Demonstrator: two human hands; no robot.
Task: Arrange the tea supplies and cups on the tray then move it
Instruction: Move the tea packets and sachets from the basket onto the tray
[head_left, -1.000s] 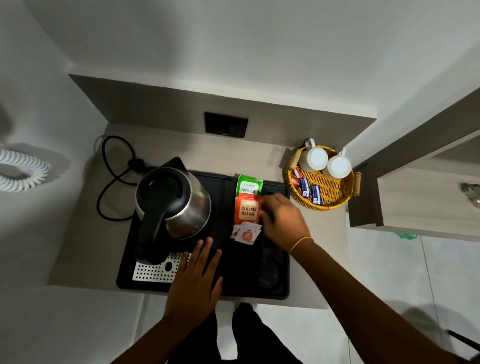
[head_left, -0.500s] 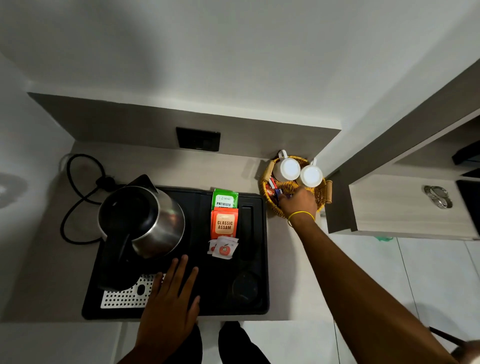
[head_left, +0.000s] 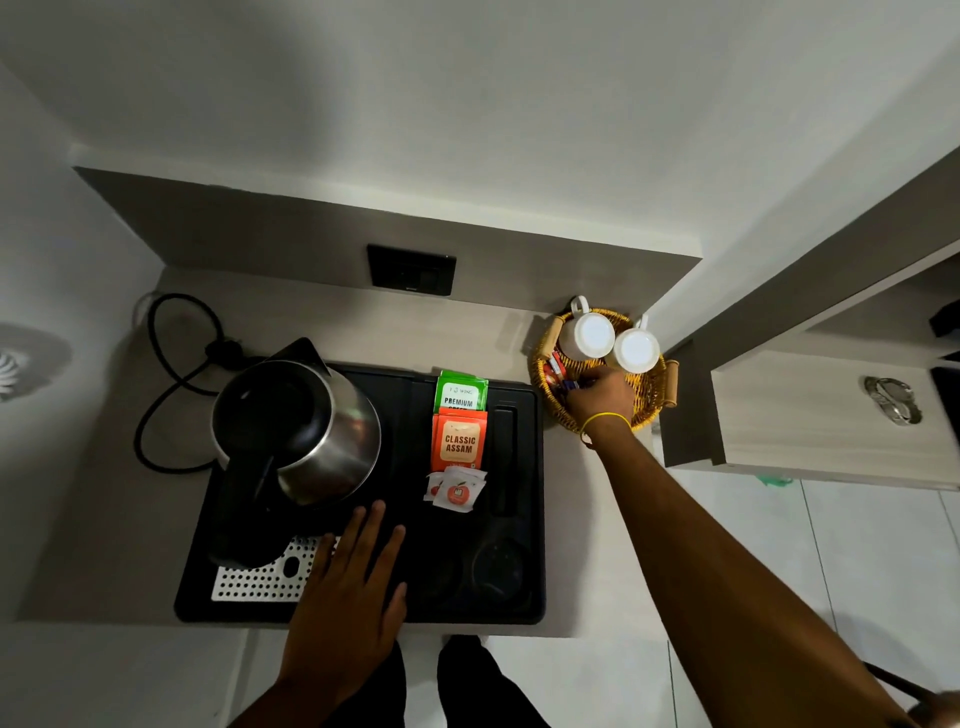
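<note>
the black tray lay on the grey counter, with a steel electric kettle on its left part and a perforated metal grille near its front edge; in the middle compartment of the tray stood a green "premium" tea sachet, an orange "classic assam" sachet just in front of it, and two small white sachets with a red mark at the near end; the two round cup recesses at the front right of the tray held nothing; the step in hand seemed to be the moving of supplies from the wicker basket to the tray; the right hand was inside the basket, which stood on the counter just beside the right edge of the tray, and its fingers were bent down over some small red and blue sachets; i could not tell whether they had already gripped one, because the hand covered them; the left hand lay flat and spread on the front part of the tray, holding nothing, probably to keep it steady; two white cups stood upside down at the back of the basket, touching each other; for the next move the right hand would need to close on the sachets, lift them clear of the basket rim and bring them to the tray; the cups were not yet on the tray, so the task looked about half done.
</note>
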